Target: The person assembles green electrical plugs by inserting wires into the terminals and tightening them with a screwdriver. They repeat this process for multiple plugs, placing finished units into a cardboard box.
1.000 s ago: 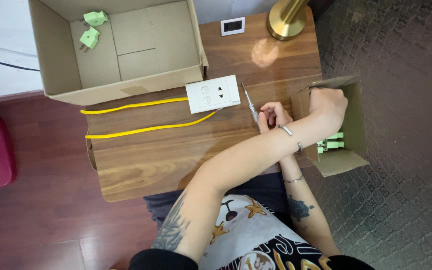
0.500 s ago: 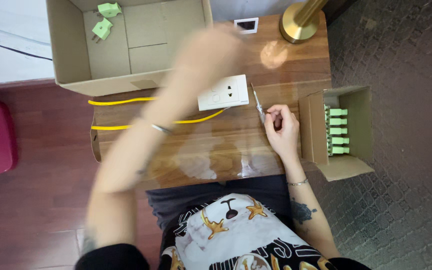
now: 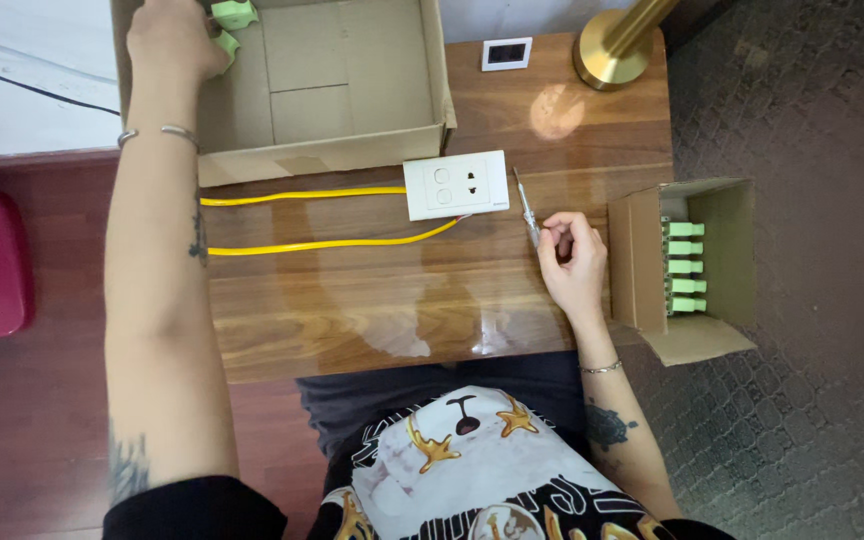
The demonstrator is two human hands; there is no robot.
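Two green connectors (image 3: 232,22) sit in the far left corner of the big cardboard box (image 3: 352,90), and the left hand (image 3: 167,40) is right on them, fingers curled down over one. Whether it's actually pinched or just touched is hard to tell from above. To do this cleanly, the person probably wants to keep that hand low and let go only once the piece rests on the box floor, so it doesn't bounce around. The right hand (image 3: 574,262) rests on the wooden table (image 3: 372,310), fingers closed around a thin screwdriver (image 3: 526,205) whose tip points toward the white socket plate (image 3: 455,185). Two yellow wires (image 3: 302,218) run left from that plate. Off the right edge, a small box (image 3: 652,260) holds a neat row of more green connectors (image 3: 685,266). A brass lamp base (image 3: 612,50) stands at the back.
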